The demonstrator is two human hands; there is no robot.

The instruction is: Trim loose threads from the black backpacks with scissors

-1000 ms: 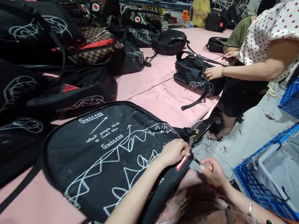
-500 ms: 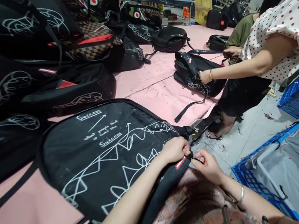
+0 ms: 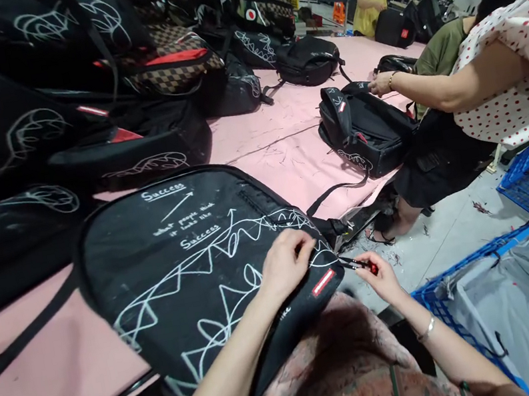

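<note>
Pointing leftward from the right hand, what look like small snips meet or nearly meet the near right corner of a black backpack lying flat on a pink desk. The right grip is clamped on the snips, long axis crosswise, nearer that corner than the left hand, which rests on the bag, fingers curled; whether they pinch anything cannot be told. Counted: one snips, one backpack beneath the hands, one red label, two blue crates.
</note>
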